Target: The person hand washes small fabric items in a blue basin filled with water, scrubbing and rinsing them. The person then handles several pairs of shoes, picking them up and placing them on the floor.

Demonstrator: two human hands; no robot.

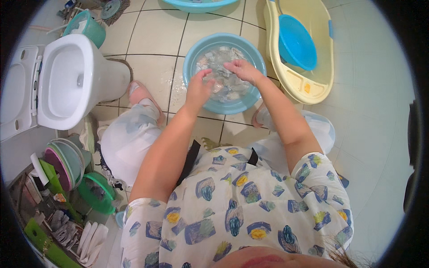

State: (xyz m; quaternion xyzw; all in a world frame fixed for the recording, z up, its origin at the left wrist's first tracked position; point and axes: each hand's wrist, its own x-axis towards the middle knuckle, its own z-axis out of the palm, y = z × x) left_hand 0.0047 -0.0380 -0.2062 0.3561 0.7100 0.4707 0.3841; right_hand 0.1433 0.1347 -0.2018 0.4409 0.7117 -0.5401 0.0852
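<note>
A round light-blue plastic basin [229, 109] stands on the tiled floor between the person's feet. Wet, pale cloth items [231, 95] lie in the water inside it. My left hand [199, 87] is over the basin's left side, its thumb and fingers apart, with nothing seen between them. Over the right side of the basin, my right hand [244, 69] has its fingertips at a greyish piece of cloth; whether they pinch it is unclear.
A white toilet [63, 80] with its lid raised stands at left, a teal bucket [97, 33] behind it. A cream baby bathtub [321, 77] holding a blue basin [296, 42] is at right. Another blue basin [201, 7] lies ahead. Stacked basins [68, 160] and a green-rimmed container [109, 187] stand lower left.
</note>
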